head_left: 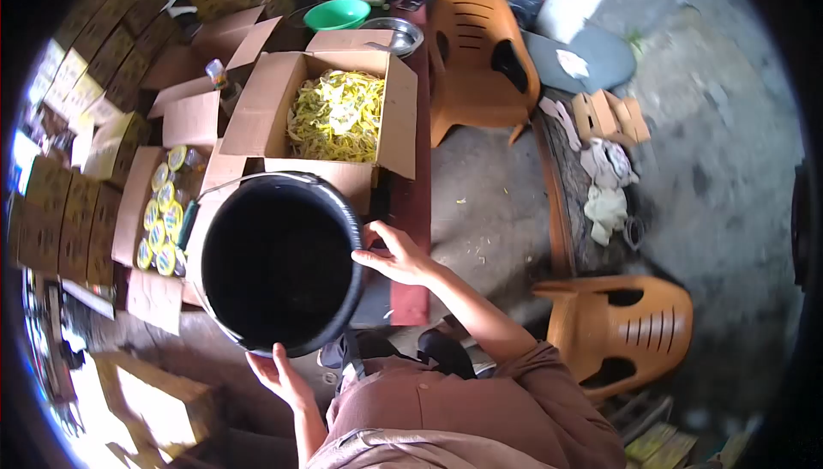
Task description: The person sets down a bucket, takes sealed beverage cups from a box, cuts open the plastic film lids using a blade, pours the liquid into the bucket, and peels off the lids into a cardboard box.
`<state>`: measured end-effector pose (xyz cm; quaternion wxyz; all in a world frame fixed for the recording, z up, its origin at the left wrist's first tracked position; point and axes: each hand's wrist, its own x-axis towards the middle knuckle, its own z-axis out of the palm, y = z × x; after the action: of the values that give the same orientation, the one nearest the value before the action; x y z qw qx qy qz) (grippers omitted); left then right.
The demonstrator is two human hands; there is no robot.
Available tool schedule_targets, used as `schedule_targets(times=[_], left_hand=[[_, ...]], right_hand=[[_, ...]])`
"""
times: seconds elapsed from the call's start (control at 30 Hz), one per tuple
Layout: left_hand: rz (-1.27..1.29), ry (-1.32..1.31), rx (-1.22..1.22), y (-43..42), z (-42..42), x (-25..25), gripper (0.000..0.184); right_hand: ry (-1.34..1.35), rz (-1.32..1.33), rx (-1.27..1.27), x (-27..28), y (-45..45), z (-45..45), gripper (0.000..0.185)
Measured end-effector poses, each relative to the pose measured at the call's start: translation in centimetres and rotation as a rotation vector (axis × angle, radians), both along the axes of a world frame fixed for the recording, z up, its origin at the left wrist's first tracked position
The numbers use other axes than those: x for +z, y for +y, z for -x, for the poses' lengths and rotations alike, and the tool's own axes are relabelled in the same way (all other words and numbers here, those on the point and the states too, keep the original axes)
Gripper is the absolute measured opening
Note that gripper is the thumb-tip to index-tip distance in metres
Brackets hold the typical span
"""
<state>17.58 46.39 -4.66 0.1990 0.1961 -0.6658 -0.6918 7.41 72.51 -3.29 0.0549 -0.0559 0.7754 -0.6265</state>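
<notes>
A large black bucket with a wire handle is held between my two hands, its dark inside facing up. My right hand grips the bucket's right side near the rim. At the bucket's lower edge, my left hand holds it with the fingertips against the rim. Just beyond the bucket, an open cardboard box holds a heap of yellow strips. Left of the bucket, another open box contains several jars with yellow lids.
Orange chairs stand at the upper middle and lower right. A green bowl and a metal bowl sit on the red table. Stacked cartons line the left. Cloths lie right.
</notes>
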Motion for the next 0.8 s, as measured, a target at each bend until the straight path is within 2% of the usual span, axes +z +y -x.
schedule_targets(times=[0.03,0.1,0.2,0.23,0.43,0.57,0.63,0.7,0.8], left_hand=[[0.018,0.026,0.046,1.5,-0.7,0.4,0.048],[-0.095,-0.025,0.216,3.7,-2.2,-0.4,0.048],[-0.161,0.050,0.300,8.6,-3.2,0.9,0.044],[-0.142,0.011,0.339,10.3,-3.1,2.0,0.043],[0.048,-0.048,0.484,13.7,-3.9,0.0,0.041],[0.077,-0.096,0.541,15.8,-3.5,0.7,0.041],[0.132,-0.145,0.590,16.3,-3.0,1.1,0.042],[0.041,-0.103,0.628,16.8,-1.9,1.2,0.044],[-0.106,-0.053,0.717,18.1,-0.3,1.2,0.043]], right_hand=[[0.092,-0.020,0.004,-0.1,1.1,-0.4,0.041],[0.106,0.037,-0.042,-0.6,4.0,-1.3,0.041],[0.089,0.120,-0.071,1.2,8.8,-1.5,0.032],[0.057,0.186,-0.080,0.5,9.9,-1.1,0.029],[-0.008,0.066,0.117,-1.3,12.9,1.2,0.021],[-0.027,0.014,0.235,-0.9,14.8,3.5,0.027],[0.010,0.148,0.212,-1.3,15.3,5.7,0.031],[0.119,0.063,0.237,-0.8,16.3,8.2,0.035],[0.031,-0.015,0.319,0.6,18.9,11.8,0.033]])
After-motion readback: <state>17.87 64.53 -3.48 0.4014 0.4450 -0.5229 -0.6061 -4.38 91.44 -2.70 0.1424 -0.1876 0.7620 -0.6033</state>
